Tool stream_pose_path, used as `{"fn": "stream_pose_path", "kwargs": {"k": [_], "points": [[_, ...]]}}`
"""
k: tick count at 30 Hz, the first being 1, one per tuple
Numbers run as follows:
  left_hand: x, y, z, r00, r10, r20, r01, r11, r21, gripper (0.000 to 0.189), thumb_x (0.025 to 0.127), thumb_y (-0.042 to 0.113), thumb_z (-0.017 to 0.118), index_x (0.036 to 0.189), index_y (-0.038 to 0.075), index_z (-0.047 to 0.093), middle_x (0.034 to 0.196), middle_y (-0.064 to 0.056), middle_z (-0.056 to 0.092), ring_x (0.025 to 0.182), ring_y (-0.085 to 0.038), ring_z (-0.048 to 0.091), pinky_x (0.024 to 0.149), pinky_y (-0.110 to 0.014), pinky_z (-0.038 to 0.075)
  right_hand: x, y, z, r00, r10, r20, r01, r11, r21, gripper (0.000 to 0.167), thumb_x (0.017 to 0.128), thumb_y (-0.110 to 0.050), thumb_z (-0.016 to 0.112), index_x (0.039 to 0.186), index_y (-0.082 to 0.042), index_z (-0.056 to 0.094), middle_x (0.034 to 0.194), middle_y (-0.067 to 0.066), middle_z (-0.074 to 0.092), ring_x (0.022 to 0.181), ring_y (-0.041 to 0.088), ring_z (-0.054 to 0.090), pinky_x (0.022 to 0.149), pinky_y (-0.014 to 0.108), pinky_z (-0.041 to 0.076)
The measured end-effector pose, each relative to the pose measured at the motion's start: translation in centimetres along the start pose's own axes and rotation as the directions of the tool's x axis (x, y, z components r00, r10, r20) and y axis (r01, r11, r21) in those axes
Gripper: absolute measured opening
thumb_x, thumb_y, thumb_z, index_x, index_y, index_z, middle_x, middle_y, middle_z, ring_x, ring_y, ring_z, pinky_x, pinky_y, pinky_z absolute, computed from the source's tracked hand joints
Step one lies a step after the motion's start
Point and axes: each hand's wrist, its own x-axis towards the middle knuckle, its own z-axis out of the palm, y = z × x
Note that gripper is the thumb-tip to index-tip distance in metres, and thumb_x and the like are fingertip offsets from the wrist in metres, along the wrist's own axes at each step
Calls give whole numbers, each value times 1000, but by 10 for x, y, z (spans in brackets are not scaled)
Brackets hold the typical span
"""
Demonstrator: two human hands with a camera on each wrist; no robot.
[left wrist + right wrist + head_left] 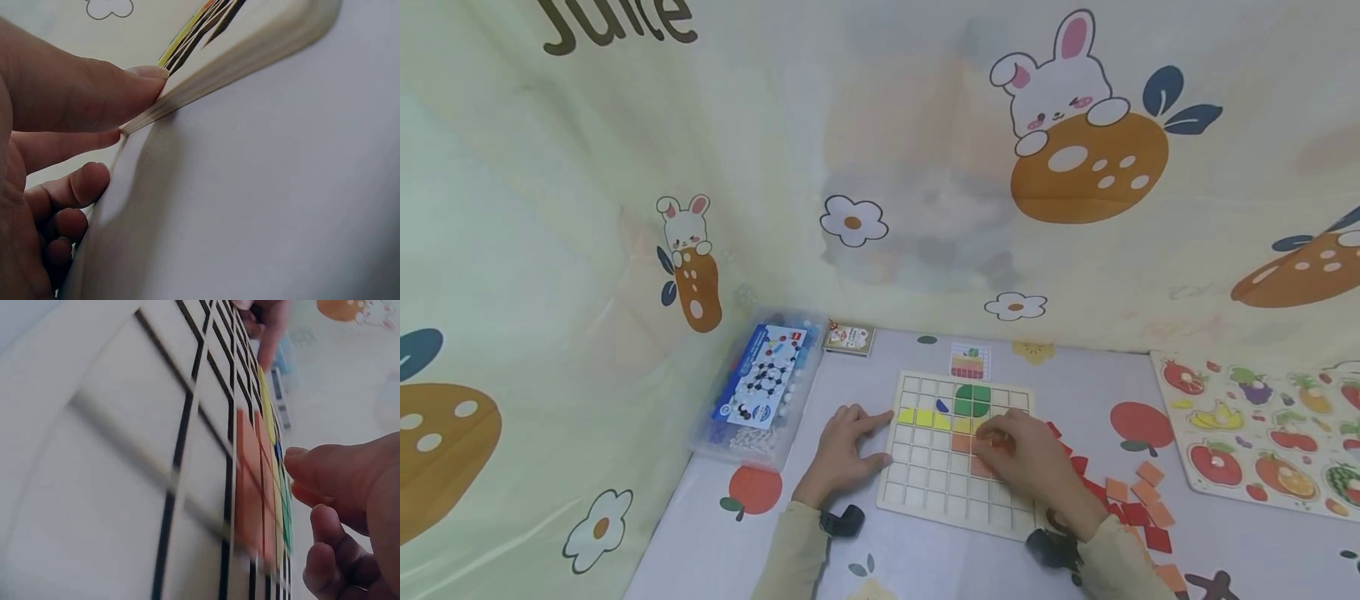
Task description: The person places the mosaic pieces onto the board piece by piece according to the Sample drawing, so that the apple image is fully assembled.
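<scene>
A pale gridded board [927, 477] lies on the table in the head view. It bears a row of yellow tiles [922, 418], green pieces [972, 400], a small blue piece [942, 406] and orange tiles [249, 487]. My left hand [844, 454] touches the board's left side; its thumb [94, 94] rests against the edge in the left wrist view. Over the orange and yellow tiles, my right hand [1026, 454] has its thumb and fingers bent close together. Whether a tile is between those fingertips cannot be made out.
Loose red and orange tiles [1138, 492] lie scattered right of the board. A picture card [970, 362] is behind it. At the left stands a clear plastic case [765, 375] beside a small box [849, 339]. A fruit puzzle board [1247, 429] lies far right.
</scene>
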Motion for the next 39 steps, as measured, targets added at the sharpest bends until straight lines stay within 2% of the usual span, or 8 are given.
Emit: {"fn": "stream_pose_path", "kwargs": {"k": [6,9,14,17,22,26,33,39], "points": [[-1,0,1,1000,-5,2,5,1000,10,65,80,30,84,143,27,69,94,8,49,92,-10,39,81,-30,34,-24,30,-28,998,64,-9,-64,997,-44,30,88,-32,86,112,-16,80,91,-3,65,80,16,53,66,28,44],[-3,-1,0,1000,-18,5,18,1000,10,66,80,30,84,144,28,68,94,9,48,92,-9,39,82,-30,35,-37,52,-43,995,104,0,-104,992,-74,36,87,-33,88,116,-13,79,94,-2,68,82,16,57,69,30,49],[-5,0,-2,1000,-4,-3,4,1000,8,65,80,28,84,143,26,69,94,7,50,92,-10,40,82,-31,35,-56,88,-71,982,181,50,-174,978,-119,53,82,-43,90,120,-10,77,108,9,75,84,18,61,73,40,58],[-5,1,-4,1000,4,-12,-4,1000,7,64,80,25,84,143,24,69,94,4,50,91,-11,39,81,-31,35,-61,102,-87,973,209,94,-194,969,-152,62,79,-50,90,123,-8,75,117,17,74,87,20,62,75,46,60],[-6,2,-4,1000,-12,-11,12,1000,-1,63,82,24,84,143,23,69,94,4,50,91,-11,38,81,-31,34,-65,112,-100,962,218,161,-192,967,-166,67,80,-57,88,122,-6,76,113,15,75,85,18,60,74,46,60],[-5,2,-3,1000,-12,-12,12,1000,4,63,82,24,84,143,23,69,94,4,49,91,-11,37,81,-31,34,-67,117,-101,947,248,204,-217,963,-162,62,81,-53,88,121,-7,76,108,8,75,82,16,59,73,42,59],[-5,3,-3,1000,3,-12,-3,1000,1,63,81,25,84,143,22,69,93,3,48,91,-11,37,80,-31,33,-69,121,-98,945,252,210,-225,963,-146,45,83,-47,88,110,-13,78,98,-1,73,79,15,59,75,41,59],[-3,4,-2,1000,-1,-1,1,1000,13,64,82,27,83,144,24,69,94,4,49,92,-11,38,81,-30,34,-71,119,-96,938,278,208,-260,960,-107,50,85,-52,85,109,-10,73,89,-4,71,76,14,60,70,32,55]]}}
